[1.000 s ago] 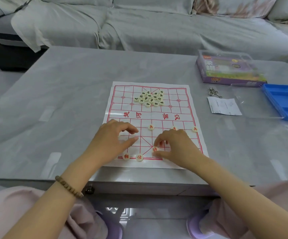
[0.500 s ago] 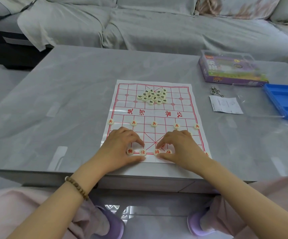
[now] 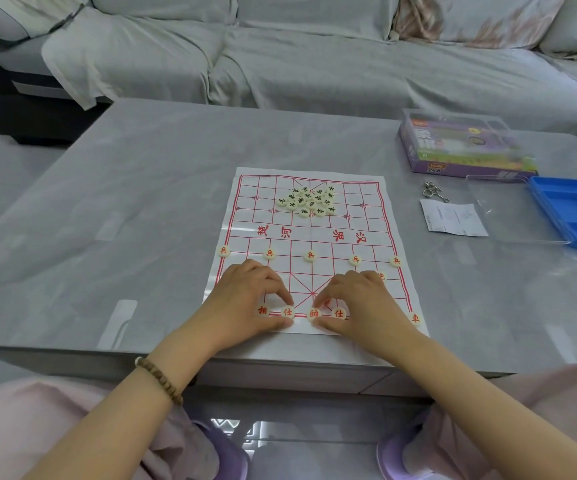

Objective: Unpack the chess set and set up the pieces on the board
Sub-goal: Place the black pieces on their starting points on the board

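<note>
A white paper chess board (image 3: 332, 226) with a red grid lies on the grey table. Several black-lettered round pieces are heaped in a pile (image 3: 309, 200) on its far half. Red soldier pieces (image 3: 310, 255) stand in a row just below the river. Red pieces line the near edge: an elephant (image 3: 263, 310), an advisor (image 3: 287, 312), the general (image 3: 314, 313), a second advisor (image 3: 339, 313) and a chariot (image 3: 416, 318). My left hand (image 3: 245, 299) pinches the first advisor between thumb and index finger. My right hand (image 3: 359, 303) pinches the general and partly hides a cannon (image 3: 381, 276).
A purple game box (image 3: 460, 147) sits at the far right of the table. Nearer are a blue tray (image 3: 571, 209), a clear lid (image 3: 508, 216), a paper slip (image 3: 453, 218) and metal rings (image 3: 432, 190). A grey covered sofa (image 3: 314, 64) runs behind the table.
Both hands came back from mid-board to the near edge row. The soldier row they covered now shows in full, and more red pieces stand along the near edge.
</note>
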Demonstrator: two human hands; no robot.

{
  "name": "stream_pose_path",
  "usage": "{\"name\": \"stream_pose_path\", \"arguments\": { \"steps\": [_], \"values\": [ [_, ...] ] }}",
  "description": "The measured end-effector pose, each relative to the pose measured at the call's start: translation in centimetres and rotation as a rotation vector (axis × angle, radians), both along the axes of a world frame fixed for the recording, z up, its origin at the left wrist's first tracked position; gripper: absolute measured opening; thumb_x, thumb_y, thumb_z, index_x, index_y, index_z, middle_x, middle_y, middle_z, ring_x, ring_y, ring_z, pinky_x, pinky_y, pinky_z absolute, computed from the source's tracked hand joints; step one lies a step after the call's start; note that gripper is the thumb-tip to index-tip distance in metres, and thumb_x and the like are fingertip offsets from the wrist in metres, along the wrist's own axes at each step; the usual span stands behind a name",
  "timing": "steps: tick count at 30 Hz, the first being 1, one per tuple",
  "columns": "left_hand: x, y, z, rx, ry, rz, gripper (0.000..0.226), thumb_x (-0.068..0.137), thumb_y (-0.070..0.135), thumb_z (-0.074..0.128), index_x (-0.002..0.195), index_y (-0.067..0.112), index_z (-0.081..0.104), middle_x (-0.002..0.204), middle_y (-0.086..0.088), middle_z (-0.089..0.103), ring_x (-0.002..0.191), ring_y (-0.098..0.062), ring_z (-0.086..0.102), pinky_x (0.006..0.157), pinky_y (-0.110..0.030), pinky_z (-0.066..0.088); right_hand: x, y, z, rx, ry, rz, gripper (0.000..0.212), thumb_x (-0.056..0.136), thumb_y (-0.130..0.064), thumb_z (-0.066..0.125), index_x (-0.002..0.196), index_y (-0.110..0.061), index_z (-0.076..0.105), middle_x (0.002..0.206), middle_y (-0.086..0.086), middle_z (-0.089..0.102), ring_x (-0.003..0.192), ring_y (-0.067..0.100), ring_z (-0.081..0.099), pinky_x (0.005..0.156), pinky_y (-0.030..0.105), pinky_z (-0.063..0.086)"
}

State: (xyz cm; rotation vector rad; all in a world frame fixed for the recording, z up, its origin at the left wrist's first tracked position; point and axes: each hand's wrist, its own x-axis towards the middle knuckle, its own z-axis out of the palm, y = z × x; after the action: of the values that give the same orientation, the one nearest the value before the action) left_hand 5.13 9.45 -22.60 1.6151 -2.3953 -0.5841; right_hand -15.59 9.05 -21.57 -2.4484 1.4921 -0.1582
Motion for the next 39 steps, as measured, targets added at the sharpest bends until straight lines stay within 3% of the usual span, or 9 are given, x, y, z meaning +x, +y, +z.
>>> {"name": "stream_pose_path", "arguments": {
  "steps": [13,19,22,29,32,39],
  "values": [
    [0.0,-0.1,0.1,0.055,0.011,0.002,0.037,0.078,0.057,0.062,0.111,0.042,0.059,0.122,0.022,0.049,0.118,-0.001,0.034,0.103,-0.026,0.026,-0.2,0.3,0.4,0.041,-0.092,0.02,0.037,0.085,-0.05,0.056,0.12,-0.038,0.054,0.118,-0.018,0.055,0.104,0.0,0.041,0.098,0.018,0.02],
    [0.7,-1.5,2.0,0.054,0.248,0.115,0.041,0.065,0.072,0.047,0.096,0.048,0.058,0.111,0.031,0.051,0.113,0.006,0.04,0.104,-0.029,0.032,-2.4,-2.8,2.6,0.092,-0.366,-0.058,0.03,0.081,-0.044,0.063,0.11,-0.043,0.054,0.099,-0.025,0.056,0.094,-0.005,0.051,0.084,0.011,0.036],
    [1.5,-4.3,3.4,0.015,0.3,0.183,0.041,0.069,0.066,0.051,0.102,0.044,0.061,0.111,0.032,0.053,0.111,0.01,0.042,0.103,-0.027,0.033,-4.2,-5.9,3.5,0.06,-0.383,-0.098,0.029,0.082,-0.042,0.061,0.11,-0.044,0.051,0.098,-0.028,0.056,0.092,-0.008,0.052,0.078,0.008,0.036],
    [1.5,-12.2,4.3,0.116,0.171,0.16,0.069,0.069,0.064,0.06,0.132,0.044,0.041,0.14,0.021,0.037,0.128,-0.001,0.033,0.103,-0.02,0.026,-5.6,-13.0,3.0,0.077,-0.47,-0.15,0.024,0.085,-0.035,0.061,0.108,-0.039,0.057,0.104,-0.03,0.056,0.097,-0.01,0.054,0.079,0.004,0.039],
    [0.2,-15.2,4.0,0.133,0.096,0.081,0.077,0.07,0.061,0.066,0.137,0.043,0.034,0.147,0.02,0.028,0.135,-0.002,0.022,0.106,-0.022,0.021,-5.4,-15.5,2.0,0.114,-0.466,-0.144,0.023,0.085,-0.034,0.063,0.107,-0.039,0.059,0.109,-0.027,0.056,0.1,-0.007,0.054,0.082,0.01,0.041],
    [-1.7,-19.7,1.3,0.131,0.045,-0.024,0.09,0.067,0.06,0.07,0.143,0.038,0.027,0.152,0.019,0.016,0.139,-0.004,0.01,0.115,-0.028,0.013,-4.7,-19.0,-0.1,0.162,-0.444,-0.117,0.021,0.077,-0.031,0.072,0.09,-0.039,0.058,0.098,-0.02,0.059,0.085,-0.003,0.052,0.071,0.004,0.038]
  ]
}}
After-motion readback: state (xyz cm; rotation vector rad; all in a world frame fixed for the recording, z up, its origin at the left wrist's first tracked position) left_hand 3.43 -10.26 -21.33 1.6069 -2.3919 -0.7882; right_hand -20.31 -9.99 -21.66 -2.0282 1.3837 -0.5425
